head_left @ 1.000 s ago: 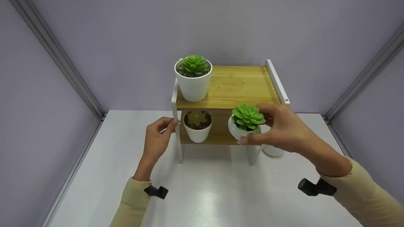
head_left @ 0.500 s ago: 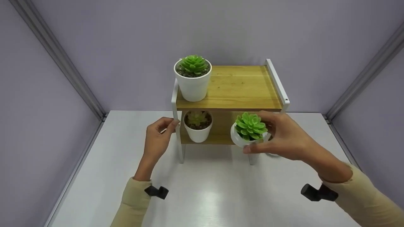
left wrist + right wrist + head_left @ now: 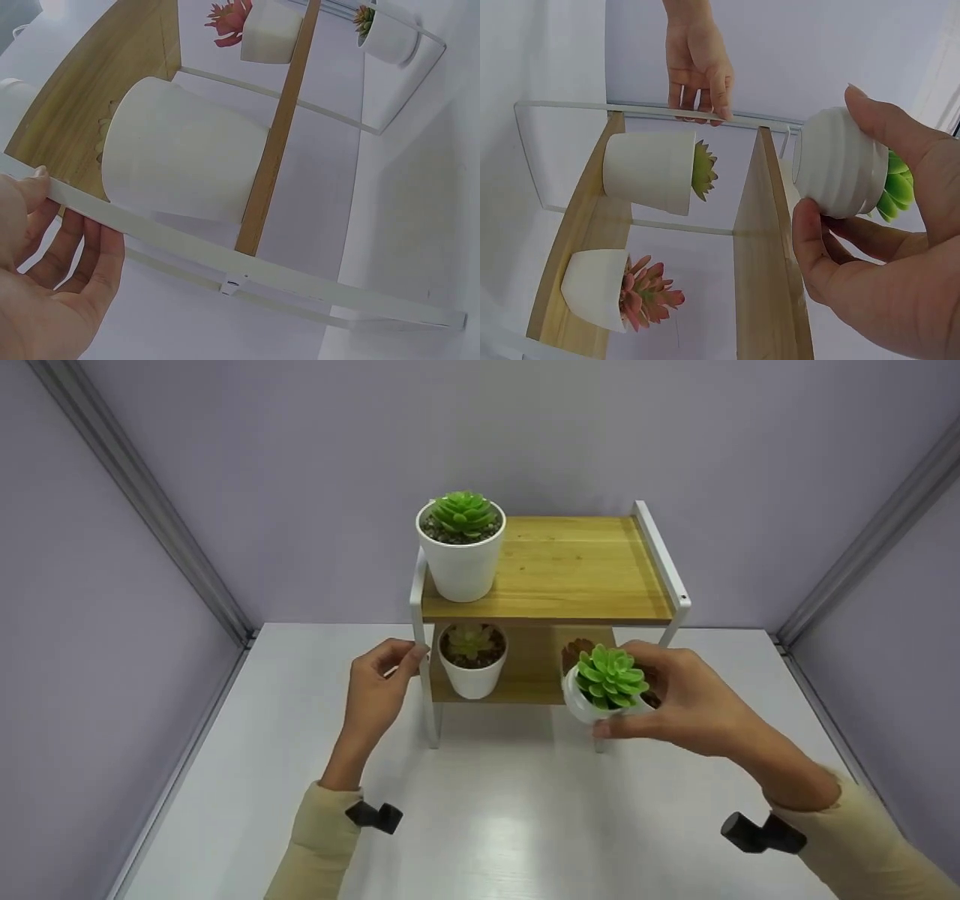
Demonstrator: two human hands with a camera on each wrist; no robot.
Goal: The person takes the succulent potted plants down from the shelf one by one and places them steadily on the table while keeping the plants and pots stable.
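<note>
While aloft, pot [image 3: 834, 163] within right hand [image 3: 694, 703].

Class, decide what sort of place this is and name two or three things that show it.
Probably a small indoor booth or staged workspace rather than a lived-in room: plain walls meet at metal corner posts, closing in a white table.
</note>
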